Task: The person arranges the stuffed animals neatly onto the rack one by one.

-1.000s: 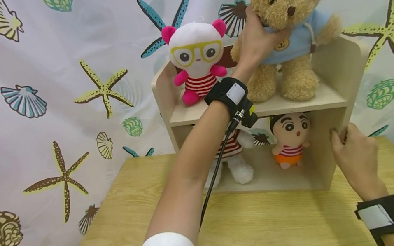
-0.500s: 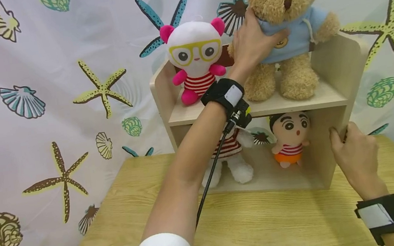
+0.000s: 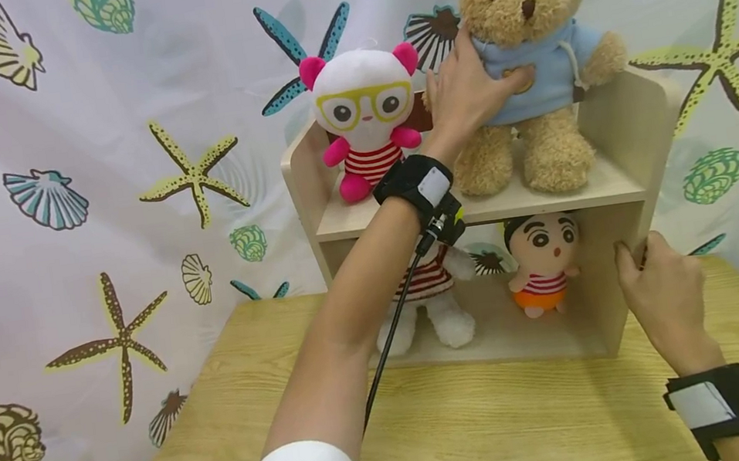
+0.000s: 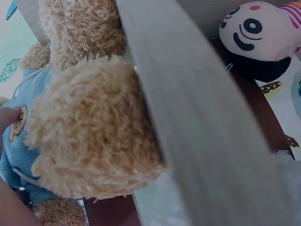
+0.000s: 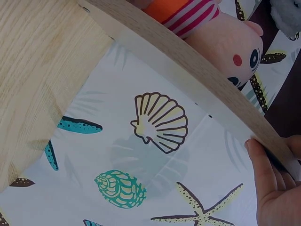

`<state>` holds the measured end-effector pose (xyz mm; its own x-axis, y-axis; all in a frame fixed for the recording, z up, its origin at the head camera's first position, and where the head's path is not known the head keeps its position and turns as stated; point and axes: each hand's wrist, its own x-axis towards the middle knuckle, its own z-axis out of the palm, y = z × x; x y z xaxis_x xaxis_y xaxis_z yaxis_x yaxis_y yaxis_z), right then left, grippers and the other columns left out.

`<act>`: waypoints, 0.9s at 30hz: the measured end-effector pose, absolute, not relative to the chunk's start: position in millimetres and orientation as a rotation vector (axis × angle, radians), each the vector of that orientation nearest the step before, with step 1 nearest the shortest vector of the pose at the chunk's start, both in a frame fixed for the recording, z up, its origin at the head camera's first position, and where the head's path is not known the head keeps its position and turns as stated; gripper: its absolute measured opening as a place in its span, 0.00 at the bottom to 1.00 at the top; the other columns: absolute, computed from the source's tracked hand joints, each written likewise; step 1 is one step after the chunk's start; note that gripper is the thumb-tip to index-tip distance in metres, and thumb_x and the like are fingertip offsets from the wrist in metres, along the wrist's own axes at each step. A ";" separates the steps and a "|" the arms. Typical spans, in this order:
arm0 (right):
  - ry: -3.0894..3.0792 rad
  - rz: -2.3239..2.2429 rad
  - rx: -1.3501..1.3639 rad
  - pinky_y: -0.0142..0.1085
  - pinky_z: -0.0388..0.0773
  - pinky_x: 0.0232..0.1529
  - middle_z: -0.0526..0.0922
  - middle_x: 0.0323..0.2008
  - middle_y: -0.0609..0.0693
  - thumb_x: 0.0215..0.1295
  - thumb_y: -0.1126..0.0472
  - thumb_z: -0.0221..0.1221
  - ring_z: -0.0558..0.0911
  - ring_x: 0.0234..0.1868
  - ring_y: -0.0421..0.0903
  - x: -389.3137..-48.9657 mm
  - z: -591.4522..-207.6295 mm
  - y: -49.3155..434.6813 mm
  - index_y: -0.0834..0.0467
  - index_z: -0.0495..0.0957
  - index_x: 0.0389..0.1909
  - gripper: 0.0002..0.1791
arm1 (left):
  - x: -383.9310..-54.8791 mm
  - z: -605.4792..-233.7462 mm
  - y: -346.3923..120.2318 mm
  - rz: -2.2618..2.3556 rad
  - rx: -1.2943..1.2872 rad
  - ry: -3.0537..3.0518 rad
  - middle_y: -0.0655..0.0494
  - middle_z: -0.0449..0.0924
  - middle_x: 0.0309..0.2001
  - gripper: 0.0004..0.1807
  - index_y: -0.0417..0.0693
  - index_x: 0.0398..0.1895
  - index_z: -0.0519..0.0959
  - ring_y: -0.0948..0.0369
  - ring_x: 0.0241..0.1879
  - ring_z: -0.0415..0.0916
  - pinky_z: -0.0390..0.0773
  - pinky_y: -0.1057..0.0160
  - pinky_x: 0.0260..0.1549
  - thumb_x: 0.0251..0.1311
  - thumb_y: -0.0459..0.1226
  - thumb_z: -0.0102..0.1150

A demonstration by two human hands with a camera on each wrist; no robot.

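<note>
A tan teddy bear in a light blue hoodie stands on the upper tier of a pale wooden shelf. My left hand grips the bear at its chest, thumb across the hoodie's front badge and fingers at its side. In the left wrist view, the furry foot sits against the shelf board. My right hand holds the front edge of the shelf's right side panel. The right wrist view shows fingers on the panel's outer face and the thumb across its edge.
A pink and white panda toy with yellow glasses sits left of the bear. Below are a white plush in a striped dress, partly hidden by my arm, and a boy doll in orange shorts. The shelf stands on a wooden table.
The bear's head has shifted left and its body stands straighter. My left hand still holds it and has moved slightly left. The right hand stays on the side panel.
</note>
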<state>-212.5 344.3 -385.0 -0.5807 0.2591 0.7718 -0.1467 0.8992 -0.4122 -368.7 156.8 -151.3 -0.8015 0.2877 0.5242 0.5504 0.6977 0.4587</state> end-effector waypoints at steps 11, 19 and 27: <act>-2.109 0.537 -0.066 0.44 0.57 0.13 0.73 0.14 0.67 0.66 0.67 0.60 0.71 0.11 0.60 -215.4 -388.9 346.5 0.75 0.71 0.25 0.15 | -372.9 -156.2 156.9 -0.826 -0.576 -2.574 0.64 0.64 0.70 0.60 0.55 0.80 0.44 0.68 0.70 0.57 0.33 0.51 0.72 0.53 0.68 0.62; -2.123 0.547 -0.087 0.44 0.58 0.13 0.74 0.16 0.69 0.67 0.67 0.60 0.73 0.12 0.61 -215.7 -388.2 346.9 0.76 0.72 0.28 0.15 | -373.8 -155.8 157.3 -0.743 -0.566 -2.648 0.62 0.63 0.71 0.62 0.53 0.81 0.41 0.68 0.71 0.54 0.29 0.51 0.72 0.53 0.71 0.57; -2.111 0.546 -0.094 0.44 0.57 0.12 0.73 0.14 0.67 0.66 0.67 0.60 0.71 0.11 0.61 -216.0 -387.1 347.5 0.75 0.71 0.25 0.15 | -371.3 -155.4 156.7 -0.701 -0.546 -2.670 0.63 0.59 0.74 0.63 0.52 0.81 0.39 0.69 0.73 0.51 0.26 0.51 0.71 0.53 0.73 0.55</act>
